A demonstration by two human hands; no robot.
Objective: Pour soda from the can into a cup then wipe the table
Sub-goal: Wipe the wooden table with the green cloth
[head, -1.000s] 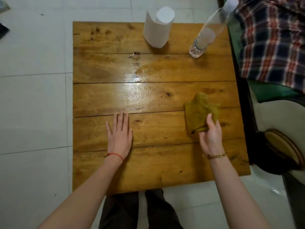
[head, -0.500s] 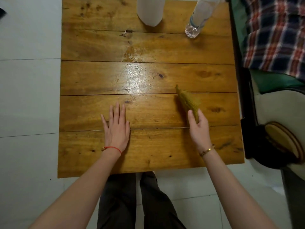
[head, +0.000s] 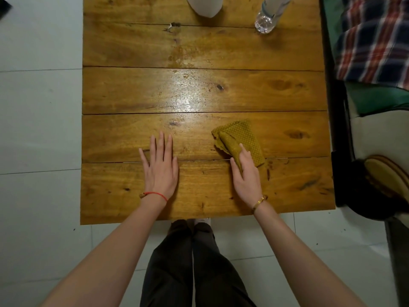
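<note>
A folded mustard-yellow dotted cloth (head: pixel 240 138) lies on the wooden table (head: pixel 124 96) toward its right side. My right hand (head: pixel 245 176) rests on the cloth's near end, fingers pressed on it. My left hand (head: pixel 160 167) lies flat on the table, fingers spread, holding nothing. A wet, glossy patch (head: pixel 188 63) shows across the table's middle boards. No can is in view. A white cup-like object (head: pixel 204 5) stands at the far edge, cut off by the frame.
A clear plastic bottle (head: pixel 265 21) stands at the far right of the table. A plaid fabric (head: pixel 374 38) and cushioned seat lie to the right. White floor tiles surround the table; my legs are below the near edge.
The cloth went from bunched to upright and thin, and now lies flatter under my right hand. The view has shifted nearer to the table. My left hand stayed flat.
</note>
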